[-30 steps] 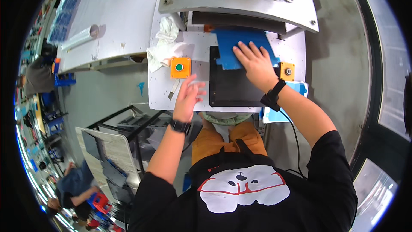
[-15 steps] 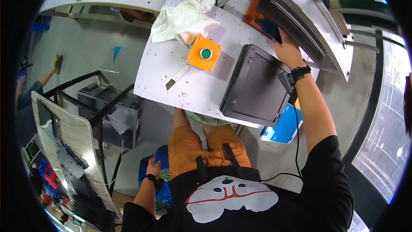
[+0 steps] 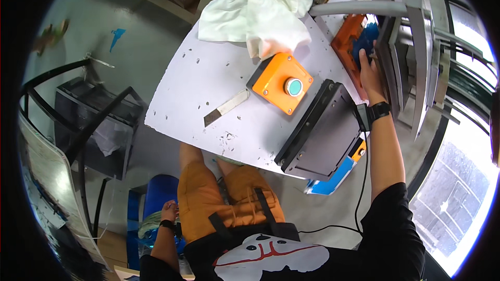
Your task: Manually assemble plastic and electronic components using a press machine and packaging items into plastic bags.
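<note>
My right hand (image 3: 371, 75) reaches to the far right of the white table (image 3: 182, 101), beside a shallow orange tray (image 3: 350, 41). Its thumb and a finger stand apart next to a crumpled-looking blue thing (image 3: 367, 37) in that tray; the other fingers are partly hidden. Low on the left, my left hand (image 3: 169, 212) hangs beside my thigh, near a blue seat (image 3: 160, 192), its fingers curled in with nothing visible in them. An orange box with a green push button (image 3: 294, 87) sits mid-table. Close to it lies a knife-like blade with a pale handle (image 3: 233, 102).
A black rectangular panel box (image 3: 330, 138) stands at the table's right edge, with a blue and white box (image 3: 333, 175) below. White cloth (image 3: 250, 15) lies at the back. Grey metal frames (image 3: 416, 62) rise close to my right arm. A dark crate (image 3: 94, 125) stands on the floor left.
The view has turned and shifted, moving the table objects in the picture. My right hand's thumb now shows apart from the fingers. My left hand has come off the blue seat.
</note>
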{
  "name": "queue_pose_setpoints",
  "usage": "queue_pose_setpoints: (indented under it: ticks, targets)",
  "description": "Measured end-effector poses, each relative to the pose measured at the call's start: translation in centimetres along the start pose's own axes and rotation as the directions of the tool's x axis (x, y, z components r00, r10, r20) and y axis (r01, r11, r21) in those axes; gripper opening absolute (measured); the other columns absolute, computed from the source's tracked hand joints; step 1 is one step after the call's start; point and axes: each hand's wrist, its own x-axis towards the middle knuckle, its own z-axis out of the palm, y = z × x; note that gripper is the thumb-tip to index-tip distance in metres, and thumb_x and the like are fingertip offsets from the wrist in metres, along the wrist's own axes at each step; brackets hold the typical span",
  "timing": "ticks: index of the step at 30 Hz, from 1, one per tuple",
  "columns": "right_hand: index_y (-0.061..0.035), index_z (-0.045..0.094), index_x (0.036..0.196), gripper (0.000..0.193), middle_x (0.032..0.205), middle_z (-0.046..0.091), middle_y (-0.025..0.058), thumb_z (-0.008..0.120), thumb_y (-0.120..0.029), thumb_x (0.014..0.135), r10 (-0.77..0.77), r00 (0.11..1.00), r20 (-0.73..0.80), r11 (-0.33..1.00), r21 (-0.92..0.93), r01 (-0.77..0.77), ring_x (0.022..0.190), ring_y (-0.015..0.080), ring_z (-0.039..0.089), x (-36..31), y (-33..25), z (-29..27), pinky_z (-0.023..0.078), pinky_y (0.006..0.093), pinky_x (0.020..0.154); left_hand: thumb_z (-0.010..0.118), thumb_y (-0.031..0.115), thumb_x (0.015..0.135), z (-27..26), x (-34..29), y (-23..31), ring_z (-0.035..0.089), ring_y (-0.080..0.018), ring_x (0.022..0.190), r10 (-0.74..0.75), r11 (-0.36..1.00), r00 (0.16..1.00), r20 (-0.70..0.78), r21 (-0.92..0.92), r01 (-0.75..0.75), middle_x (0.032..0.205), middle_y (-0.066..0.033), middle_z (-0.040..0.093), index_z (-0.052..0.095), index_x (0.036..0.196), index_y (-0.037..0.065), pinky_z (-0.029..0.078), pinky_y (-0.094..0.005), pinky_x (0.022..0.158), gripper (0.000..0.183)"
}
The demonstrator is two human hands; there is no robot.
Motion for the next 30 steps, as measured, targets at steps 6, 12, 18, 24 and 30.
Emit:
queue_pose_setpoints:
  ticks: [6,12,18,24,30]
  targets:
    - [-0.0010,0.045,0.139,0.064,0.143,0.044,0.0206,0.038,-0.051,0.099,0.024,0.999,0.041,0.998,0.056,-0.026,0.134,0.0355,0.041,1.8,0.2,0.3,0.030,0.0368,0.110,0.057,0.025,0.091,-0.4,0.7,-2.4,0.057,-0.0135,0.063,-0.035,0.995,0.999,0.017,-0.088,0.036,0.090,-0.0023,0.061,0.055,0.109,0.012,0.037,-0.0279,0.047,0.022]
    - [-0.0090,0.027,0.151,0.061,0.147,0.035,0.0227,0.039,-0.041,0.100,-0.071,0.996,-0.052,0.982,-0.180,0.060,0.140,0.0365,0.029,2.7,0.6,1.7,0.022,0.0388,0.115,0.055,0.024,0.089,-0.3,-1.1,-0.5,0.058,-0.0122,0.065,-0.103,0.992,0.993,0.053,-0.067,0.106,0.087,0.0001,0.062,0.056,0.109,0.014,0.036,-0.0265,0.050,0.022]
    - [-0.0077,0.031,0.148,0.057,0.148,0.032,0.0222,0.039,-0.038,0.100,-0.028,0.994,-0.105,0.999,0.020,0.030,0.141,0.0362,0.023,3.3,1.3,2.1,0.015,0.0412,0.117,0.055,0.020,0.090,0.4,1.8,0.2,0.052,-0.0117,0.060,-0.047,0.998,0.998,0.042,-0.035,0.048,0.083,-0.0013,0.060,0.056,0.109,0.013,0.038,-0.0278,0.048,0.020]
    - [-0.0066,0.035,0.146,0.059,0.148,0.034,0.0211,0.039,-0.043,0.100,0.089,0.996,0.020,0.995,0.041,-0.089,0.139,0.0366,0.029,2.5,-1.7,0.0,0.019,0.0408,0.115,0.058,0.017,0.090,0.8,-0.6,6.9,0.062,-0.0152,0.070,0.195,0.964,0.981,0.014,0.179,-0.195,0.085,-0.0062,0.064,0.059,0.104,0.007,0.051,-0.0292,0.057,0.017]
    - [-0.0023,0.050,0.135,0.062,0.142,0.044,0.0222,0.045,-0.050,0.096,-0.027,0.982,0.189,0.999,-0.037,0.035,0.135,0.0379,0.036,-3.1,2.6,-2.6,0.025,0.0415,0.113,0.061,0.017,0.091,0.1,-5.3,14.7,0.065,-0.0171,0.074,0.371,0.925,0.922,-0.114,0.137,-0.355,0.084,-0.0099,0.066,0.062,0.100,0.001,0.055,-0.0320,0.066,0.019]
